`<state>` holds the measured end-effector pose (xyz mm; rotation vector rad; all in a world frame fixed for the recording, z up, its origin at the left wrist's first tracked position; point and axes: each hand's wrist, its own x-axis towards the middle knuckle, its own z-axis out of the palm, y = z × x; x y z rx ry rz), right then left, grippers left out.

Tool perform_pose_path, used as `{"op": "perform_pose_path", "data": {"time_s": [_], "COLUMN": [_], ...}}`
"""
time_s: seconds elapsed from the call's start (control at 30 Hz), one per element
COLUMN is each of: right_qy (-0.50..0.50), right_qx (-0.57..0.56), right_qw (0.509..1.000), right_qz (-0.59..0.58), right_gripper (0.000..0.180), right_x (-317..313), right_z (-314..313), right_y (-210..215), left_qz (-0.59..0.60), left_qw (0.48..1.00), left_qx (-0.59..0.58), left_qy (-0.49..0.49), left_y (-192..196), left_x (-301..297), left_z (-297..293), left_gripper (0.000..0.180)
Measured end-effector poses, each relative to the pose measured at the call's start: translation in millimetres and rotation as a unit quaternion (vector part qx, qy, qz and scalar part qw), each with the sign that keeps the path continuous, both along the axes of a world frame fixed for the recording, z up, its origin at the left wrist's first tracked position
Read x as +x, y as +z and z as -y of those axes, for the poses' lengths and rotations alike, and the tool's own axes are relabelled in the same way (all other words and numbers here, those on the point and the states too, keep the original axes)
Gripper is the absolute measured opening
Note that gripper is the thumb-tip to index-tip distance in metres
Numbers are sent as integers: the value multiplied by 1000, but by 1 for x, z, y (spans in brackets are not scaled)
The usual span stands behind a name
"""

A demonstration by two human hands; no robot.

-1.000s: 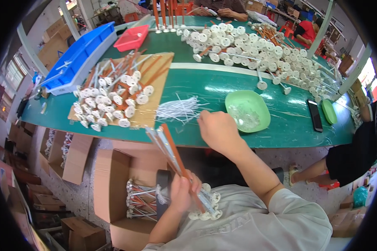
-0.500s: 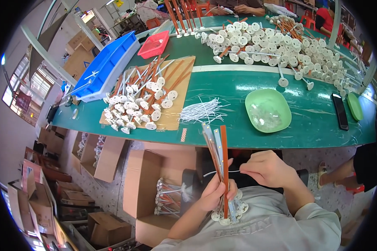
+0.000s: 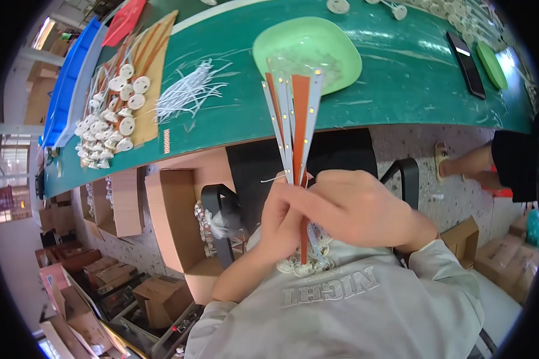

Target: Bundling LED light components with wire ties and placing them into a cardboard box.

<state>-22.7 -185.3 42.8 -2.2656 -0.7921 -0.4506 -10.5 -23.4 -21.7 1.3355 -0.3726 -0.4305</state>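
In front of my chest, my left hand [image 3: 281,224] is closed around a bundle of LED strips [image 3: 302,113]. The strips are flat, some silver-white with small yellow LEDs and some showing orange faces; they fan out at the top. White round bases [image 3: 293,267] hang at the bundle's lower end, against my shirt. A thin white tie [image 3: 272,179] crosses the bundle just above my hands, one end poking out on the left. My right hand [image 3: 359,206] is closed against the bundle and overlaps my left fingers, pinching the tie; its fingertips are partly hidden.
On the green table [image 3: 233,122] lie a pile of white ties [image 3: 191,93], a green bowl [image 3: 347,51] with clear plastic, a black phone [image 3: 466,63] and more strips with round bases [image 3: 111,122] on cardboard. An open carton [image 3: 170,221] stands left of my black chair armrest [image 3: 218,194].
My right hand has moved left onto the bundle, bringing the tie's end in against it. The view has tilted down and shifted right. My left hand keeps its grip on the strips.
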Motion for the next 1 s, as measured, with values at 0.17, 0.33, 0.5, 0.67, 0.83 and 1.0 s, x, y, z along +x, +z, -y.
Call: {"op": "perform_pose_path", "data": {"time_s": [0.17,0.33,0.5,0.67,0.83,1.0], "right_qy": [-41,-39,28,96,138,141], "right_qx": [5,-41,124,189,350,372], "right_qw": [999,998,992,974,897,900], "right_qz": [-29,-15,18,-81,-232,-182], "right_gripper": [47,36,28,24,12,9], "right_x": [-5,-5,3,-4,-10,-10], "right_z": [-1,-7,2,8,16,17], "right_y": [-5,-18,-46,-68,-69,-65], "left_qz": [91,202,-112,-170,-137,-97], "left_qw": [995,970,980,948,965,980], "left_qx": [39,126,8,-79,-112,-150], "left_qy": [8,-39,-167,-256,-191,-92], "left_y": [3,-1,-2,-24,-26,-16], "left_x": [-5,5,29,40,15,2], "left_z": [9,0,-26,-23,-11,-7], "left_gripper": [17,33,45,68,46,35]}}
